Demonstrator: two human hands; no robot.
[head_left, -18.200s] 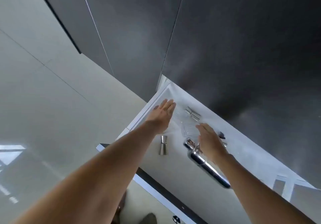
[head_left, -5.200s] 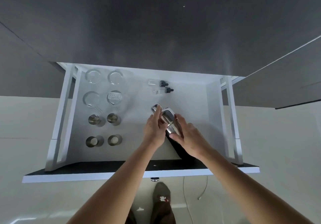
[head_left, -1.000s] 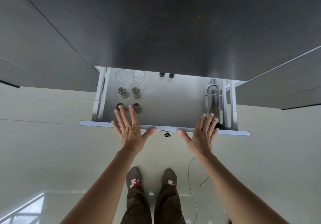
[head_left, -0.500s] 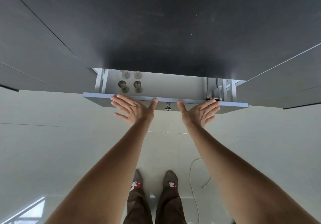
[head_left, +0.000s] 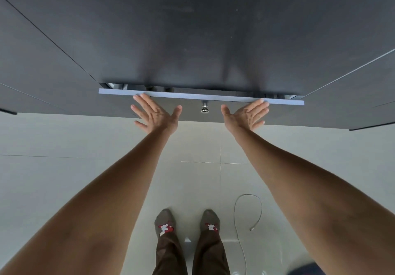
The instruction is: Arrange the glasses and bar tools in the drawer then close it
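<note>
The drawer (head_left: 201, 97) is pushed almost fully into the dark cabinet; only a thin gap shows above its pale top edge. Through that gap I glimpse the tops of two metal cups (head_left: 149, 87); the glasses, shaker and bottles are hidden inside. My left hand (head_left: 155, 114) lies flat against the dark drawer front, left of the small metal knob (head_left: 204, 108), fingers spread. My right hand (head_left: 245, 115) presses flat on the front to the right of the knob, fingers spread too. Neither hand holds anything.
The dark cabinet top (head_left: 192, 29) fills the upper view, with dark fronts on either side of the drawer. Below are a pale tiled floor, my two socked feet (head_left: 186, 225) and a loose grey cable (head_left: 250, 215) on the floor at the right.
Both hands have pushed the drawer further in; a second ago it stood well open with cups and shaker showing, now only a slit remains. My palms have slid onto the drawer front.
</note>
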